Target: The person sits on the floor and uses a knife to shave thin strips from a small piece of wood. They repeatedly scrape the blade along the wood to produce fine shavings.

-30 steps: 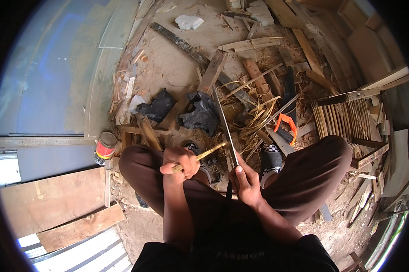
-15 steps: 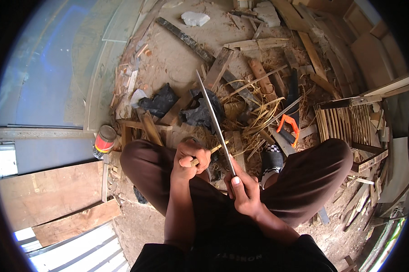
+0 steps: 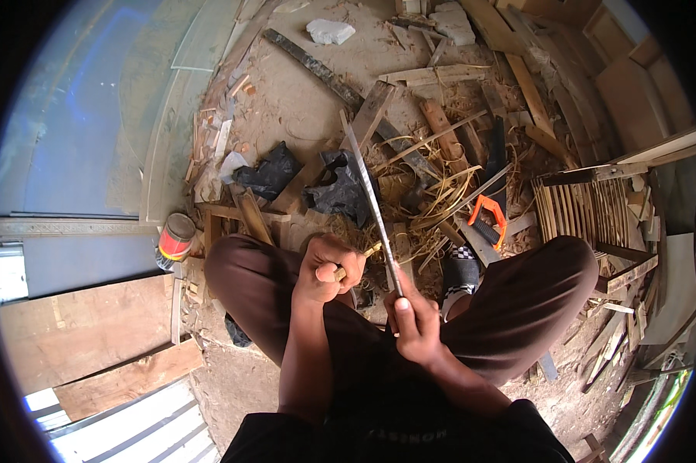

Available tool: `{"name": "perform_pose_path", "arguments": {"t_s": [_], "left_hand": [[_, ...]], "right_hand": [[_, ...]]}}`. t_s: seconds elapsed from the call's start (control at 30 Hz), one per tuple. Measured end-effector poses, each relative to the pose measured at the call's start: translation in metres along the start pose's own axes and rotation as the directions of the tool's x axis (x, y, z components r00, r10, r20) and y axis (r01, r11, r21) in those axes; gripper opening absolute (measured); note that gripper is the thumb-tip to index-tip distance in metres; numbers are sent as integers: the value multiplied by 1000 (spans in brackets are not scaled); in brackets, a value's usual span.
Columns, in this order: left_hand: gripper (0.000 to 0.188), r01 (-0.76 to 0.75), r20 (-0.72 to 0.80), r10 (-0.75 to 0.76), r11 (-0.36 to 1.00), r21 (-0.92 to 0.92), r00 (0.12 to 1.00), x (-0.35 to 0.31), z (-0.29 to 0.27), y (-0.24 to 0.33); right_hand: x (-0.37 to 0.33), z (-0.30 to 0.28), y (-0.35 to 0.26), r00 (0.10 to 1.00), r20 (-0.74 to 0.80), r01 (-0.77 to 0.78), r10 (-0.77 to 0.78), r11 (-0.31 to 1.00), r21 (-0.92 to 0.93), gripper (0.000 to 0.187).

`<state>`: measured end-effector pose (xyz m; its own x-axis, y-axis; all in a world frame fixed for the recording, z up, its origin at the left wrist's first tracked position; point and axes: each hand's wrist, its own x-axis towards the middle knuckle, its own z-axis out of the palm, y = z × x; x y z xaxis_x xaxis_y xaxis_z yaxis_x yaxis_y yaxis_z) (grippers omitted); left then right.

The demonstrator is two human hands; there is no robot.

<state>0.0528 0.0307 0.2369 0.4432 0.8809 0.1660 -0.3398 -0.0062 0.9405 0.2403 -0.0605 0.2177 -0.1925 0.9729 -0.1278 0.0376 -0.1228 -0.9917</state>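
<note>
My left hand (image 3: 328, 266) is closed around a short wooden stick (image 3: 371, 250). One end of the stick pokes out on the right toward the blade, and its other end shows below my thumb. My right hand (image 3: 414, 316) grips a long-bladed knife (image 3: 372, 201), seen nearly edge-on and pointing up and away; its handle is hidden in my fingers. The stick's far end is close to the blade, but I cannot tell whether they touch. Both hands are between my bent knees, above a floor strewn with wood strips and shavings.
An orange-handled saw (image 3: 488, 220) lies ahead of my right knee. Black plastic (image 3: 340, 189) and curly shavings (image 3: 448, 189) lie among boards. A tin can (image 3: 178, 238) stands by my left knee. A slatted wooden piece (image 3: 583, 212) is at the right.
The knife has turned a little, showing more of its blade face, and its tip has shifted slightly right. My left hand has rolled slightly, turning the stick's near end more toward me.
</note>
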Motion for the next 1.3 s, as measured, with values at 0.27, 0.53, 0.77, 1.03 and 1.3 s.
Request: {"name": "perform_pose_path", "arguments": {"t_s": [0.27, 0.53, 0.77, 1.03, 1.3], "left_hand": [[79, 6, 18, -5, 999, -38, 1000, -3, 3, -3], [80, -32, -7, 32, 997, -67, 999, -4, -8, -4], [79, -25, 9, 26, 996, -84, 1000, -5, -5, -6], [80, 22, 39, -19, 998, -61, 999, 3, 0, -1], [82, -5, -12, 4, 996, -92, 1000, -4, -10, -7]], "right_hand": [[8, -12, 26, 974, 23, -225, 225, 974, -12, 44], [4, 7, 38, 974, 93, -214, 206, 973, 84, 45], [0, 11, 15, 970, 118, -229, 210, 958, 175, 45], [12, 10, 57, 958, 60, -287, 281, 936, 203, 44], [16, 5, 80, 900, 118, -436, 421, 878, 196, 47]]}}
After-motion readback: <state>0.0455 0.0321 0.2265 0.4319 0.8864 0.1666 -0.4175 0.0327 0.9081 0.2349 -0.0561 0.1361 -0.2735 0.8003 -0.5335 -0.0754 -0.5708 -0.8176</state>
